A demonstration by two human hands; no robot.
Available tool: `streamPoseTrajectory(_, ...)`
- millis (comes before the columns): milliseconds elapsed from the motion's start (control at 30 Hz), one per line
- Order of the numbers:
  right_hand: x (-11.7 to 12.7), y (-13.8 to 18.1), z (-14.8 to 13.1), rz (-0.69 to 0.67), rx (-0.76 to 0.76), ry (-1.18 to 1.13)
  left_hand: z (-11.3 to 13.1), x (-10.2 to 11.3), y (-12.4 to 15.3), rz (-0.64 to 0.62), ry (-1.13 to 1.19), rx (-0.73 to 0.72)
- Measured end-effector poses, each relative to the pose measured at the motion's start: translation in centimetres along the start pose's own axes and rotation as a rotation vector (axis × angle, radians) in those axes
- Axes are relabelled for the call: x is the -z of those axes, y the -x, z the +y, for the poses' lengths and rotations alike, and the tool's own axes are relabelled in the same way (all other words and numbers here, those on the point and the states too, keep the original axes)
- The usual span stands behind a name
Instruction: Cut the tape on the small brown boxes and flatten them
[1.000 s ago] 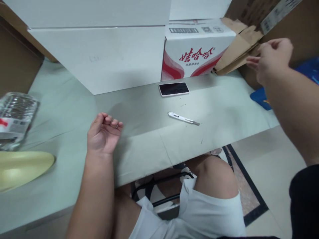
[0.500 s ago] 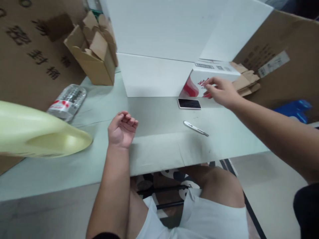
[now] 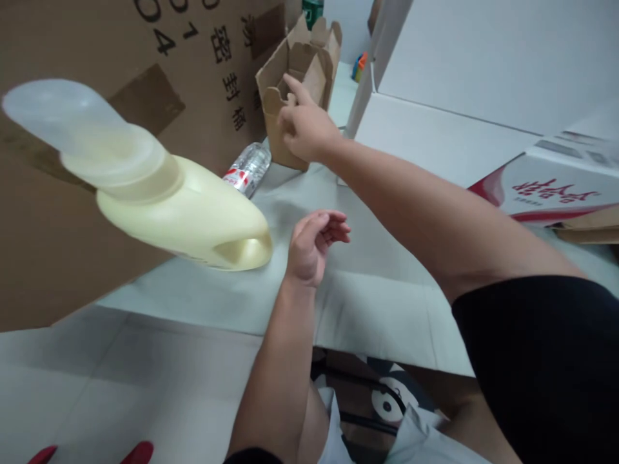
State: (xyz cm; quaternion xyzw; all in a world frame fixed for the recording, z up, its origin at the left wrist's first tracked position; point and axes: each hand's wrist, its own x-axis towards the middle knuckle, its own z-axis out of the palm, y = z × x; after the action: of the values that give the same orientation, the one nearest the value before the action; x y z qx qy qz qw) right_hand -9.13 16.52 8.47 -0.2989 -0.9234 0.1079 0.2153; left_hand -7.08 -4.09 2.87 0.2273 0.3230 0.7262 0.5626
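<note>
My right hand (image 3: 312, 129) reaches across to the small open cardboard box (image 3: 285, 145). Its index finger points out over the box's opening, the other fingers are bent, and nothing shows in them; whether it touches the box I cannot tell. My left hand (image 3: 314, 248) hovers near the table's front, empty, fingers loosely curved and apart from the thumb. Left of it stands a pale yellow bottle (image 3: 213, 209) with a clear cap, tilted in view. Behind that bottle lies a clear plastic bottle (image 3: 249, 169) with a red and white label.
A large printed carton (image 3: 203, 90) walls off the left side. White panels (image 3: 435, 129) stand at the back, with a red and white box (image 3: 551, 183) on the right. The pale tabletop (image 3: 382, 303) ends just above my lap.
The view has turned left. My right hand has gone from the red and white box to the cardboard box. The phone and the slim silver knife no longer show. My left hand stays loosely open.
</note>
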Motion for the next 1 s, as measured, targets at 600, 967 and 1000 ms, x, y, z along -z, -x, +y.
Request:
streamPoseTrajectory(600,7.6,19.5,-1.5,0.11,0.024,0.038,-0.6,-1.6,2.2,0.447,-0.559,-0.775)
streamPoseTrajectory(967,11.4,40.3,-3.0,0.437,0.19,-0.1,-3.3,-5.4,1.1,0.106,-0.534,-0.736)
streamPoseTrajectory(1000,11.5,40.6,-2.7,0.438,0.169,-0.107,-3.6,-5.9,0.9,0.106,-0.497,-0.723)
